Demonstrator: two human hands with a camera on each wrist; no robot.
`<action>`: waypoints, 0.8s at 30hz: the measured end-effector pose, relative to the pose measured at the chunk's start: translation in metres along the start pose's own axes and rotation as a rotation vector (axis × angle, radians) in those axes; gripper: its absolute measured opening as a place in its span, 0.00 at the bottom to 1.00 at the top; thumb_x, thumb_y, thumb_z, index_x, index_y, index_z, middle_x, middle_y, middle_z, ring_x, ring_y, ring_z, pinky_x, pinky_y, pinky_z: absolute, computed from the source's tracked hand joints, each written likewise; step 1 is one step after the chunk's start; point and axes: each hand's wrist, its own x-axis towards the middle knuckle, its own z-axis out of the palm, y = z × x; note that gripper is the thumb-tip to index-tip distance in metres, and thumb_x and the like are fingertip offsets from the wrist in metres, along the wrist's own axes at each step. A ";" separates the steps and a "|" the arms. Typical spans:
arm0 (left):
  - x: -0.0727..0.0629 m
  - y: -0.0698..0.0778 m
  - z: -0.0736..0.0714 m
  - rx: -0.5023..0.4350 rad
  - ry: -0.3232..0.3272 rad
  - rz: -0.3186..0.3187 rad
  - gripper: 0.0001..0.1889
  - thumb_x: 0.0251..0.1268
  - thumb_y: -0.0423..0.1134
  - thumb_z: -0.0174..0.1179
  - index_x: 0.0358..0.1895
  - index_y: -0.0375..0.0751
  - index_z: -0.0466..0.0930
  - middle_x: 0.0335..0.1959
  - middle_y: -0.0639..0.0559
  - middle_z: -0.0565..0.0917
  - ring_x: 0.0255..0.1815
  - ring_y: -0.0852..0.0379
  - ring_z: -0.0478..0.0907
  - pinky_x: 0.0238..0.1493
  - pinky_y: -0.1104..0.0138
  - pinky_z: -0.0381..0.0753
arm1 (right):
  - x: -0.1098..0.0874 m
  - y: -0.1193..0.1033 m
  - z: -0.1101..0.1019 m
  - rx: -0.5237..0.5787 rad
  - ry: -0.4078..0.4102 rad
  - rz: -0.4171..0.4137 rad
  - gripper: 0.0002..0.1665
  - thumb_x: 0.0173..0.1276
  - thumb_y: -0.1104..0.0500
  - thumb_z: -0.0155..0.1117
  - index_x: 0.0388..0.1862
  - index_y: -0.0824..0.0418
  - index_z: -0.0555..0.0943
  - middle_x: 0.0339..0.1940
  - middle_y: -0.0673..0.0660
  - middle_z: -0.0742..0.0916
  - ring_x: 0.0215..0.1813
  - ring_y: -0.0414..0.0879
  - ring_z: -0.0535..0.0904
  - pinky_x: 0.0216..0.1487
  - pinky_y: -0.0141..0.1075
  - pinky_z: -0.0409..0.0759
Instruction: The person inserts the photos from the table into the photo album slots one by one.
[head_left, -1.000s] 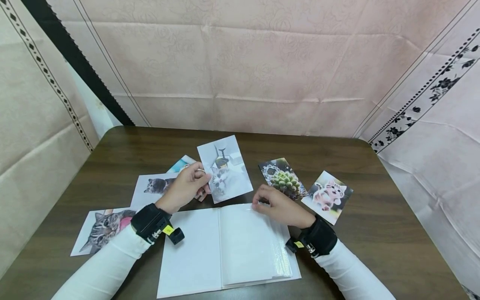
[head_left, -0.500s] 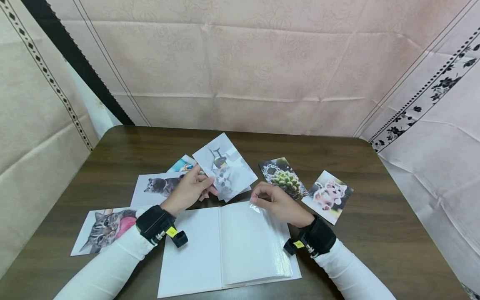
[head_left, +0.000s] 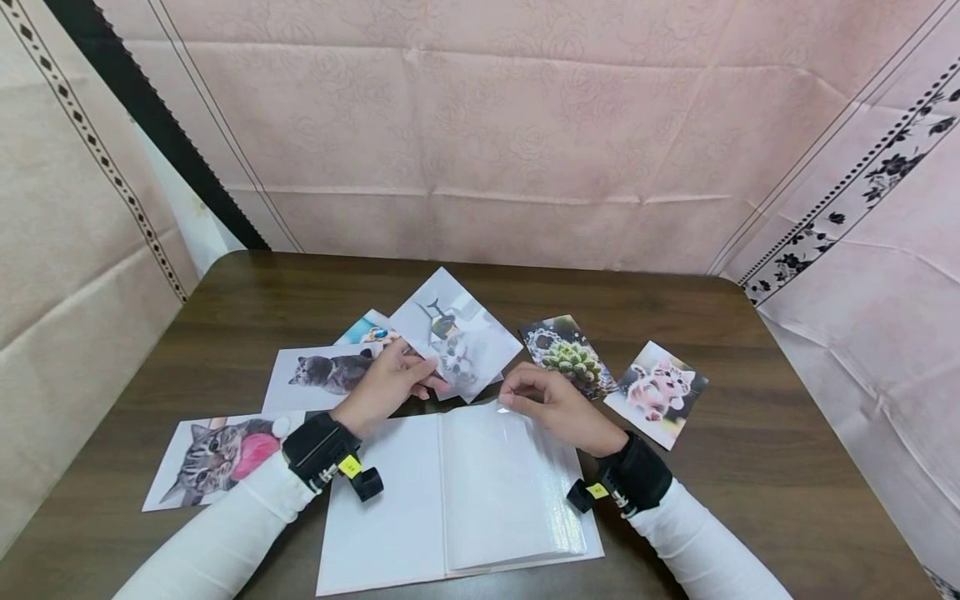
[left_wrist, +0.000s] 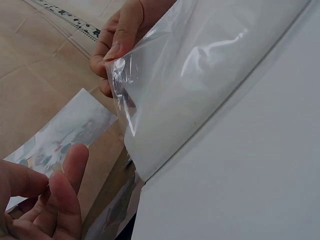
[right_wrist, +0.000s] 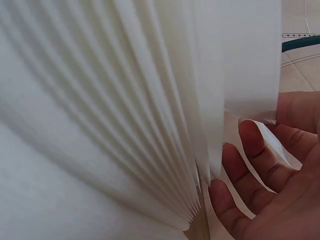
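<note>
A white photo album (head_left: 384, 508) lies open on the table, its clear-sleeved pages on the right. At the album's top edge my left hand (head_left: 388, 382) pinches a pale photo print (head_left: 468, 337) of a kitten by a lower corner, its far end tilted up to the left. Another white corner shows just behind that print. My right hand (head_left: 562, 410) pinches the top corner of a clear plastic sleeve (left_wrist: 165, 75) between thumb and finger, drawing it up off the page in the left wrist view. Seen from the right wrist, the fingers (right_wrist: 252, 140) lie along the fanned page edges.
Left of the album lie a tabby kitten photo (head_left: 213, 467), a grey cat photo (head_left: 292, 383) and a partly hidden blue one (head_left: 363, 329). To the right are a succulent photo (head_left: 566, 354) and a pink-toned kitten photo (head_left: 654, 392). Pale cloth (head_left: 525, 150) hangs behind the wooden table (head_left: 637, 308).
My left hand has shifted right with the kitten print, which has turned so its lower end points toward my right hand. The right hand has risen slightly with the sleeve corner.
</note>
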 end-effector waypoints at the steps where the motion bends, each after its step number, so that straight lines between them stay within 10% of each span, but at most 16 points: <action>1: 0.000 0.000 0.001 0.002 -0.005 0.001 0.09 0.82 0.38 0.49 0.50 0.36 0.63 0.40 0.38 0.90 0.38 0.52 0.85 0.40 0.70 0.82 | 0.000 0.000 0.000 0.003 0.000 0.001 0.08 0.76 0.58 0.61 0.46 0.60 0.84 0.46 0.55 0.82 0.50 0.45 0.78 0.57 0.32 0.77; 24: 0.002 -0.007 -0.006 0.171 -0.013 -0.009 0.10 0.80 0.39 0.52 0.48 0.32 0.73 0.35 0.43 0.90 0.35 0.54 0.84 0.40 0.69 0.82 | -0.002 -0.004 -0.003 -0.020 0.023 0.085 0.08 0.75 0.58 0.63 0.47 0.59 0.84 0.45 0.57 0.86 0.49 0.50 0.80 0.54 0.34 0.78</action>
